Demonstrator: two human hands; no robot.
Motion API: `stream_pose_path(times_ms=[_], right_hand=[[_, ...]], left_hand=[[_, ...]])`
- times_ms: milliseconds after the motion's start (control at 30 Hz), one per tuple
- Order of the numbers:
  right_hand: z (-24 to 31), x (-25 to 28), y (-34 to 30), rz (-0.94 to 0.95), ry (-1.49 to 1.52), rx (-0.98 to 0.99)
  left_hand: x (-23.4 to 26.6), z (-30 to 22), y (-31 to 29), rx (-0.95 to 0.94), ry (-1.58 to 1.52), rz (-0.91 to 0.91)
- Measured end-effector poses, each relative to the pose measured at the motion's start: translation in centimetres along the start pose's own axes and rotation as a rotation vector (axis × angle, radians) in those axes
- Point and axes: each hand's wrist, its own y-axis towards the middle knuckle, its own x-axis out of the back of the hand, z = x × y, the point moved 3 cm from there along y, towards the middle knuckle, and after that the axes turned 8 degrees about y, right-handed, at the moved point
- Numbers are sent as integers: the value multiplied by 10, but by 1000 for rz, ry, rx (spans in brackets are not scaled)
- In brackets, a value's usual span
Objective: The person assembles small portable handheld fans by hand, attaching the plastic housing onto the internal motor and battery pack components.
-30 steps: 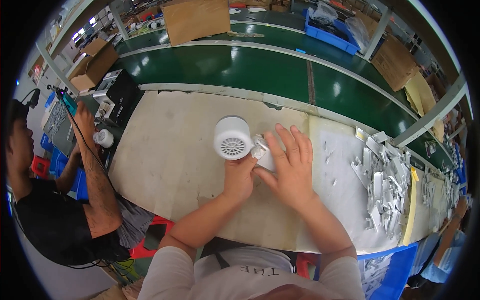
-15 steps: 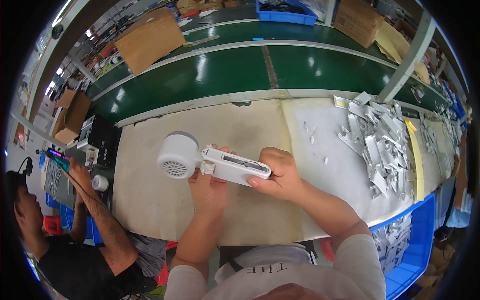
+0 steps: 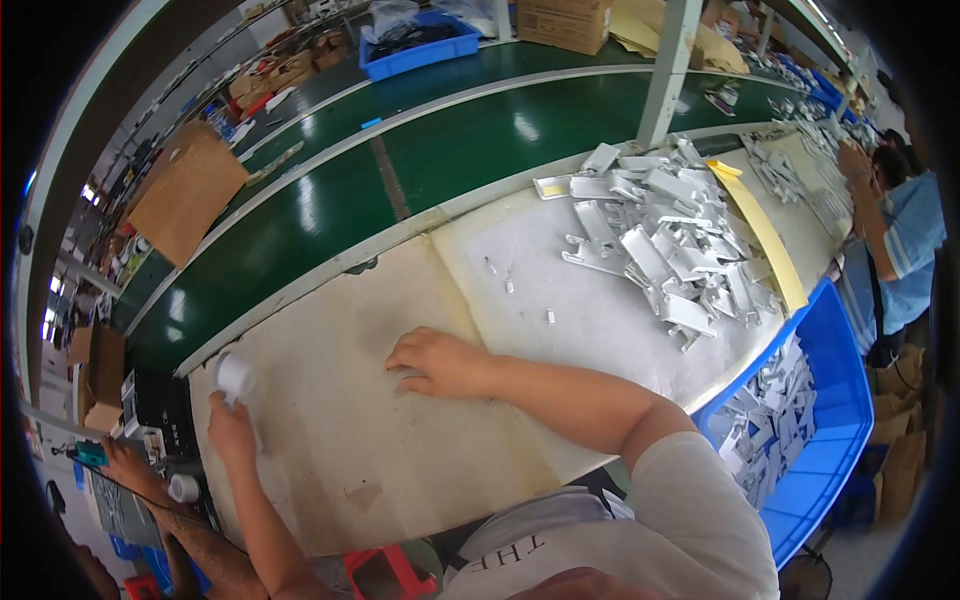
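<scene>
At the left end of the worktable, my left hand (image 3: 232, 430) is closed on a white hair dryer (image 3: 235, 375). Its round head points away from me, while my fingers and palm hide most of the handle. My right hand (image 3: 440, 362) is over the middle of the beige work surface (image 3: 340, 420), holding nothing, with its fingers apart and slightly bent. Loose white plastic pieces (image 3: 665, 240) lie heaped to the right of that hand, and a few tiny parts (image 3: 510, 286) lie nearer to it.
A blue bin (image 3: 840, 420) full of white pieces stands at the right table edge. Behind the table runs a green conveyor (image 3: 480, 135) with a post (image 3: 670, 75). At the left, a co-worker's hand (image 3: 125, 465) holds a teal tool beside a black box (image 3: 150, 410).
The hair dryer has gone to the table's left end in my left hand. My right hand has let go of its handle. The view has swung to the right.
</scene>
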Motion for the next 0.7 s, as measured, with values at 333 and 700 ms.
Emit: stream_pose_path(times_ms=[333, 700], right_hand=[[3, -6, -2, -20, -73, 44], [10, 4, -5, -18, -34, 43]], left_hand=[[4, 35, 27, 137, 412, 319], [201, -247, -62, -1271, -1714, 211]])
